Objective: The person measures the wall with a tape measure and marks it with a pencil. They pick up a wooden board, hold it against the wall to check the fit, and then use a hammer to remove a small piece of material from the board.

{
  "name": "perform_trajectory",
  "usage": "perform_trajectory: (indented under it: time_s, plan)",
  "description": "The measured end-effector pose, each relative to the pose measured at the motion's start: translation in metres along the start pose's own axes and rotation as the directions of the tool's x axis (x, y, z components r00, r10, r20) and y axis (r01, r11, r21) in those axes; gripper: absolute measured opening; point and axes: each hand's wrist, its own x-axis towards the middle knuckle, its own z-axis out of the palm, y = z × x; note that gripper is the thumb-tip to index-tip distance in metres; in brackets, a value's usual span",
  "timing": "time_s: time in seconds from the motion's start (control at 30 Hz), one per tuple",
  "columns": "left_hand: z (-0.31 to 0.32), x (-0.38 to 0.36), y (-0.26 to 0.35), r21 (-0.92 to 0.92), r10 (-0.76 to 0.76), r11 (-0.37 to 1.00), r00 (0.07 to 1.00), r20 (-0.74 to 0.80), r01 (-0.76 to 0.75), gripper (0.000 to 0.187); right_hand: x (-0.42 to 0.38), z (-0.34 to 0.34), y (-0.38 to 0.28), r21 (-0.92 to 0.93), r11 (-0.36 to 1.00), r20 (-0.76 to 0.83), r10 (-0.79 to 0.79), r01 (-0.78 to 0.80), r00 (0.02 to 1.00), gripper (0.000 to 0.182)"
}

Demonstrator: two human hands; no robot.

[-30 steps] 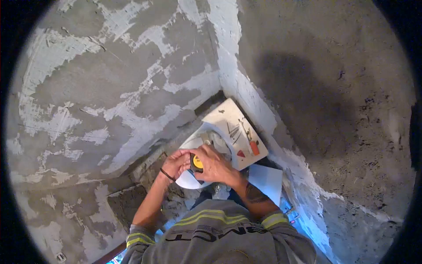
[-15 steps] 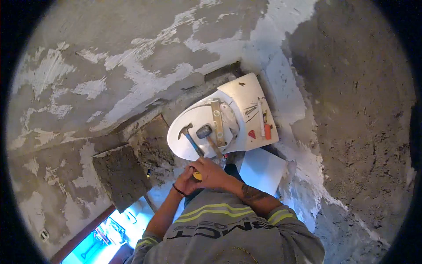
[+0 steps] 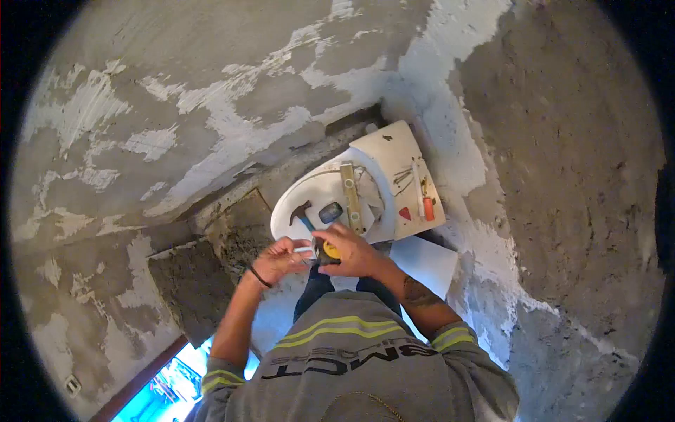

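Observation:
My right hand (image 3: 353, 253) is closed around a yellow-and-black tape measure (image 3: 331, 250) in front of my waist. Beside it, my left hand (image 3: 278, 261) pinches at the tape's near end, where a small pale strip shows between the fingers. Just beyond the hands, a claw hammer (image 3: 301, 211) and a black-headed mallet (image 3: 330, 212) lie on the white toilet (image 3: 285, 228); my right hand hides much of their handles. A spirit level (image 3: 350, 193) lies alongside them.
On the pale tank top (image 3: 415, 144) are an orange-handled tool (image 3: 428, 208), a small red piece (image 3: 405, 213) and several thin metal bits (image 3: 403, 178). A white panel (image 3: 425, 266) is at the right. Rough, patchy plaster walls (image 3: 562, 176) close in around the toilet.
Both hands have moved up toward the toilet and slightly apart, uncovering more of the tape measure. The right hand now covers the mallet's handle.

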Motion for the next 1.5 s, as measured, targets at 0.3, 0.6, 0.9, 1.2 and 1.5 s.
perform_trajectory:
  time_s: [0.3,0.6,0.9,1.2,1.5]
  plan:
    - [0.121,0.061,0.099,0.598,0.075,0.790,0.989,0.126,-0.136,0.018,0.000,-0.087,-0.031,0.210,0.973,-0.207,-0.045,0.090,0.977,0.076]
    - [0.295,0.061,0.322,0.860,0.232,0.200,0.876,0.424,-0.469,0.033,0.021,-0.199,0.002,0.240,0.947,-0.418,-0.097,0.213,0.903,0.073]
    - [0.458,0.163,0.456,0.599,0.855,-0.013,0.302,0.422,-0.801,0.031,0.132,-0.256,0.063,0.467,0.845,-0.557,0.052,0.261,0.829,0.066]
    - [0.477,0.215,0.539,0.723,0.791,-0.518,0.065,0.608,-0.457,0.025,0.247,-0.309,0.086,0.591,0.722,-0.616,0.115,0.361,0.779,0.051]
    - [0.489,0.235,0.551,0.669,0.881,-0.400,-0.063,0.468,-0.626,0.025,0.299,-0.364,0.084,0.497,0.734,-0.743,0.086,0.462,0.663,0.042]
